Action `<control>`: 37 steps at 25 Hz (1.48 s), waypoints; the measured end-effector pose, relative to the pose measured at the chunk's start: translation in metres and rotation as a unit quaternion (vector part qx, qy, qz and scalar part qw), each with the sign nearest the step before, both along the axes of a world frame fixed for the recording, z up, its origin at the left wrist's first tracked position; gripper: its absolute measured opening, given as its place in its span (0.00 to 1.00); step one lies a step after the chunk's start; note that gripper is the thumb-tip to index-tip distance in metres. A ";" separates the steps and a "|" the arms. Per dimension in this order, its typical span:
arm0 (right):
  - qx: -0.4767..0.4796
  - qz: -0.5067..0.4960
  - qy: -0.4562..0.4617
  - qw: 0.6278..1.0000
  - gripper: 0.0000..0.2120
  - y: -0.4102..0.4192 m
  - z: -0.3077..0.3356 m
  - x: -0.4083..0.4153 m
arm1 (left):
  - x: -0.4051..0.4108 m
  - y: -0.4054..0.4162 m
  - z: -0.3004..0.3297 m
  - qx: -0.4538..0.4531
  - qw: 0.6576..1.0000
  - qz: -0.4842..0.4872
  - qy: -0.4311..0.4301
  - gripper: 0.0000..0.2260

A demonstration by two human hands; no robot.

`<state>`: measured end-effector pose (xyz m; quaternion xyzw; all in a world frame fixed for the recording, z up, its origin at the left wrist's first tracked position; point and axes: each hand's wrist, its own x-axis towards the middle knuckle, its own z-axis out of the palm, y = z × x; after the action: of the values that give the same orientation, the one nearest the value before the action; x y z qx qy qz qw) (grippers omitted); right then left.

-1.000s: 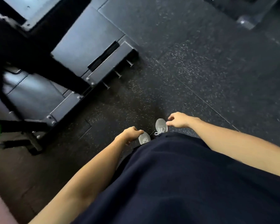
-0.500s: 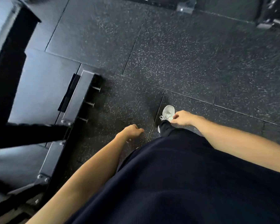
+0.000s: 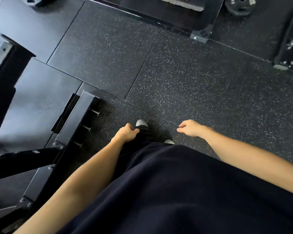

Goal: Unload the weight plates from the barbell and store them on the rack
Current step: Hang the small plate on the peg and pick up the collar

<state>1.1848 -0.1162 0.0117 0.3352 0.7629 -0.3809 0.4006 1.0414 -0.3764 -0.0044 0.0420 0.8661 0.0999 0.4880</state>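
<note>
the speckled black rubber floor fills most of the view, laid in big square tiles. a dark navy shirt takes up the bottom centre. on the left stands a black steel rack base with short metal pegs sticking out toward the walkway. a black platform edge runs across the top, ending in a bolted corner bracket. two weight plates are in sight, both lying on the ground at the top of the view: one weight plate at top right, another plate at top left, cut by the edge. the left hand hangs loosely curled, holding nothing; the right hand likewise, fingers relaxed and empty. a grey shoe pokes out between them
</note>
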 end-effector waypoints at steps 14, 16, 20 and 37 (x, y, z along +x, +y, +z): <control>0.028 0.114 0.048 0.992 0.19 0.109 0.008 -0.421 | -0.363 0.078 0.002 0.037 0.996 0.077 0.010 0.19; 0.014 0.093 0.057 0.994 0.18 0.114 0.009 -0.473 | -0.400 0.082 0.002 0.051 0.994 0.101 -0.004 0.17; -0.004 0.117 0.051 0.992 0.15 0.128 -0.001 -0.590 | -0.482 0.089 -0.008 0.053 0.983 0.164 -0.069 0.12; -0.004 0.421 0.018 0.907 0.18 0.120 0.005 -1.100 | -0.859 0.088 -0.005 0.025 0.957 0.282 -0.066 0.16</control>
<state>0.0843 0.0043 0.0170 -0.0257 0.8387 -0.1865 0.5110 0.1825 -0.2884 -0.0098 -0.1979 0.8061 0.2579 0.4946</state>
